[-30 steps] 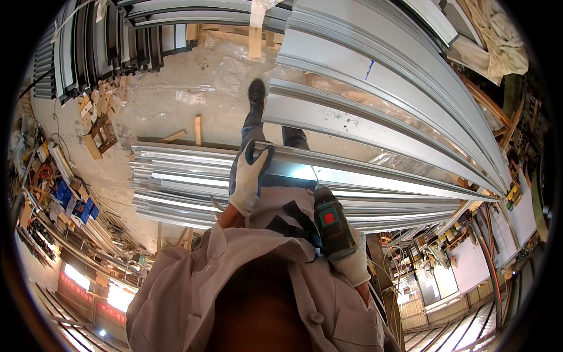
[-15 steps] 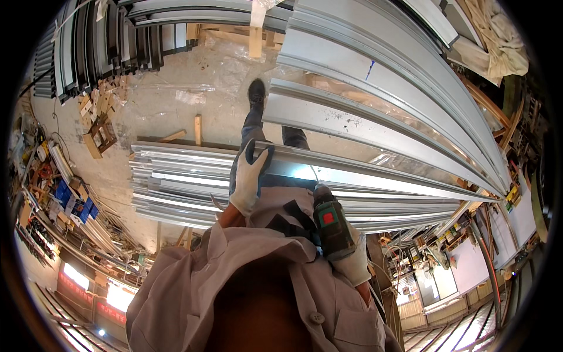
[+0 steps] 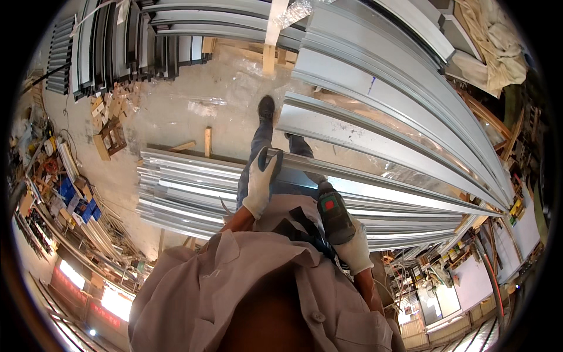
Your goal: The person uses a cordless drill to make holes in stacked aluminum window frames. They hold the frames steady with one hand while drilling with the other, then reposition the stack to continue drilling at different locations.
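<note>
My left hand (image 3: pixel 261 183), in a white work glove with dark fingers, is closed around the near-left end of a long silver metal profile (image 3: pixel 375 186). The profile runs away to the right, across the front of my legs. In my right hand (image 3: pixel 353 251), also gloved, is a dark cordless drill (image 3: pixel 335 218) with a green and red panel. Its front end points forward at the profile, and a bright patch of light falls on the metal beside it. The drill's tip is too hard to make out, so I cannot tell whether it touches the metal.
Beneath and beside the held piece lies a stack of silver profiles (image 3: pixel 176 196). Wider grey panels (image 3: pixel 334 70) fan out at the right. Dark profiles (image 3: pixel 126 47) lie at the far left, near a wooden frame (image 3: pixel 110 139). A wood block (image 3: pixel 208 142) rests on the floor.
The drill has moved forward, closer to the profile, and the bit seen before no longer shows clearly. My left hand stays at the profile's end. The whole view has shifted slightly.
</note>
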### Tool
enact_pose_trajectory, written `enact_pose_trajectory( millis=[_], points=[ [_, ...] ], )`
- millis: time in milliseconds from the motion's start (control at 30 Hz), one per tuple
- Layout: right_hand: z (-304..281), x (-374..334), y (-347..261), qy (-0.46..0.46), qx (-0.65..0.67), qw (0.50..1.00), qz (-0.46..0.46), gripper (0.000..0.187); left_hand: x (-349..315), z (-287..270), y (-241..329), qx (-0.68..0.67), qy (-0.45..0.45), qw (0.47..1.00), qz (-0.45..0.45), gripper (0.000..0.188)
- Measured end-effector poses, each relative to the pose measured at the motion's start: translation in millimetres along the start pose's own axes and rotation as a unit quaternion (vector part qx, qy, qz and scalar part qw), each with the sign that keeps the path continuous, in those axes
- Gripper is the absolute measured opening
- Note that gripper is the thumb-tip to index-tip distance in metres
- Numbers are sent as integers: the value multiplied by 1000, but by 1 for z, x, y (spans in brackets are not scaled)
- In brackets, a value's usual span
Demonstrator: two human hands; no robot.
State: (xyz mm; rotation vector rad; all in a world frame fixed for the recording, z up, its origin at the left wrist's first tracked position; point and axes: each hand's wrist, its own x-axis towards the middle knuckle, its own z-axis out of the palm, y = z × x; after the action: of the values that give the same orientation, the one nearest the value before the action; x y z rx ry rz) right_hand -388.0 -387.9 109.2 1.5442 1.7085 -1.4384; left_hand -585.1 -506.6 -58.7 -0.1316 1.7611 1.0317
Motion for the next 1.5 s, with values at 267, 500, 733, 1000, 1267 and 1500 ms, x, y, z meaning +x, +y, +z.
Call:
enact_pose_trajectory(
  millis=[267, 500, 733, 1000, 1267, 1500],
  points=[
    [-7, -15, -25, 28, -16, 999, 34, 42, -4, 7, 15, 96, 57, 993, -23, 64],
    [-7, -20, -18, 28, 15, 999, 1, 33, 3, 9, 1, 58, 65, 996, 30, 61],
    [-17, -57, 0, 57, -52, 996, -46, 37, 2, 1, 15, 0, -23, 999, 33, 52],
    [1, -100, 30, 81, 63, 991, 83, 35, 8, -10, 6, 95, -48, 985, 138, 56],
    [113, -110, 195, 159, -26, 983, 88, 37, -42, -14, 55, 492, -47, 673, 550, 66],
    [120, -113, 191, 132, 161, 945, 251, 27, -69, 26, 24, 600, -130, 589, 526, 70]
  ],
)
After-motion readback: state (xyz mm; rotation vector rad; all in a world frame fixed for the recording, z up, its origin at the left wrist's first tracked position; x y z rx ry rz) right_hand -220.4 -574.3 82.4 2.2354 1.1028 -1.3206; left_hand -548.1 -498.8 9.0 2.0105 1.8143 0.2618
